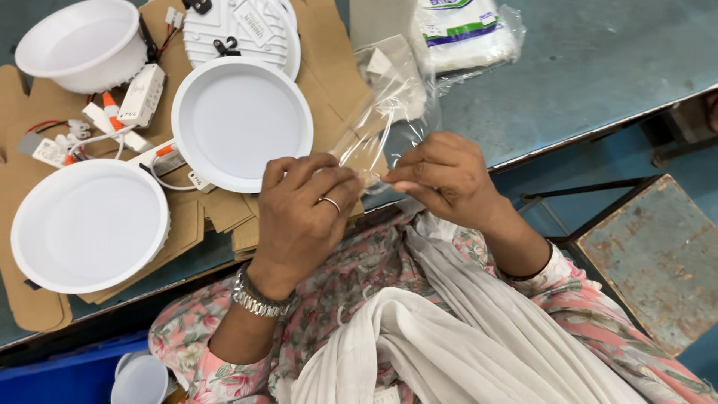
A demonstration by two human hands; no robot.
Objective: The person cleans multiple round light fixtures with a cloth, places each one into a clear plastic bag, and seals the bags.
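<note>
1. Blue-grey workbench (568,82) runs above both hands; its metal edge passes just behind them. Flat brown cardboard sheets (329,90) cover the bench up and to the left of the hands.
2. Left hand (303,213): fingers curled in, pinching the lower edge of a clear plastic bag (381,112). Ring on one finger, metal watch (258,299) at the wrist.
3. Right hand (441,176): fingertips closed on the same bag edge, just beside the left hand's fingers. Both hands narrow, neither spread.
4. Bag rises from between the two hands, up and slightly right over the bench. Crumpled, transparent; contents cannot be told.
5. Round white downlight (241,123) lies face up just above-left of the left hand, touching nothing the hands hold.
6. Second white downlight (88,224) sits well left of the left hand, partly on cardboard.
7. Third unit (243,26) lies back-up, far above the left hand; finned rear and clip visible.
8. White bowl-shaped housing (78,45) sits far upper-left.
9. White driver boxes (142,93) with orange-tipped wires lie between the downlights, up-left of the left hand.
10. Packet of white goods in clear wrap (464,34) sits above the right hand.
11. Rusty metal stool (658,254) stands right of the right hand, below bench level.
12. Floral clothing and white scarf (449,337) lie below both hands.
</note>
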